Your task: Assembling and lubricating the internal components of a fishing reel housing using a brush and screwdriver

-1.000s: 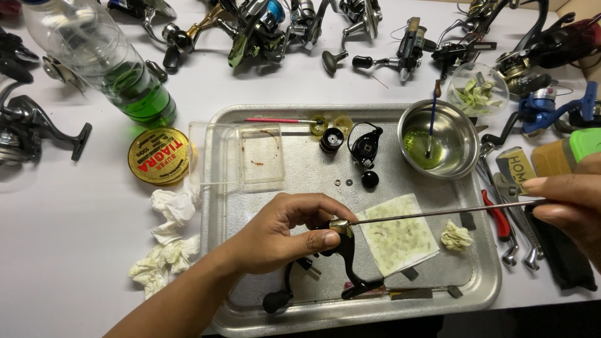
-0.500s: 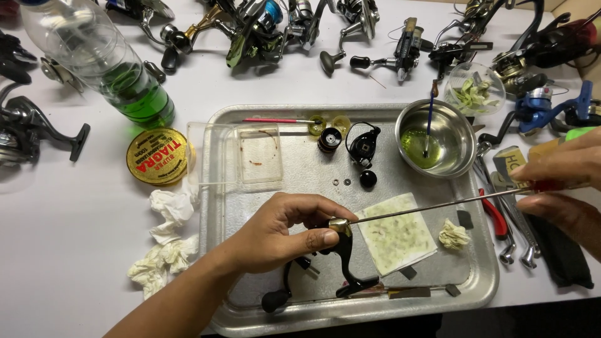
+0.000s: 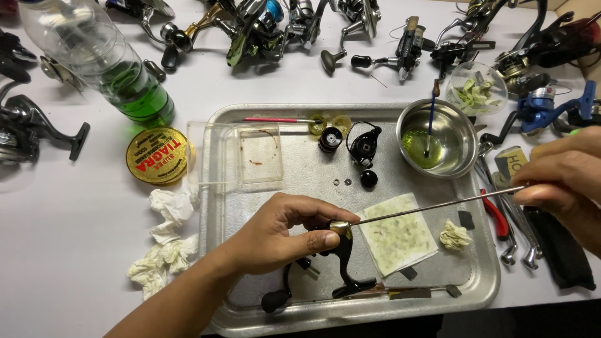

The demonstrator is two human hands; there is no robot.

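Left hand (image 3: 278, 235) pinches the black-and-gold metal fishing-reel body (image 3: 343, 260) w/ thumb & fingers closed on its top, near the front edge of the dimpled aluminium tray (image 3: 485, 285); right hand (image 3: 563, 181) is closed narrow on the end of a long thin steel rod (image 3: 438, 205) whose tip meets the reel's gold cap. Reel looks rigid, dense-ish & prob. oily-slick, so best gripped by the stem or foot, not the small parts; rod is stiff, light, easy to bend if levered. Beside it lies a stained white square cloth pad (image 3: 397, 235), soft & flat; a shiny steel bowl of yellow-green liquid (image 3: 438, 145) sits at the tray's far right corner
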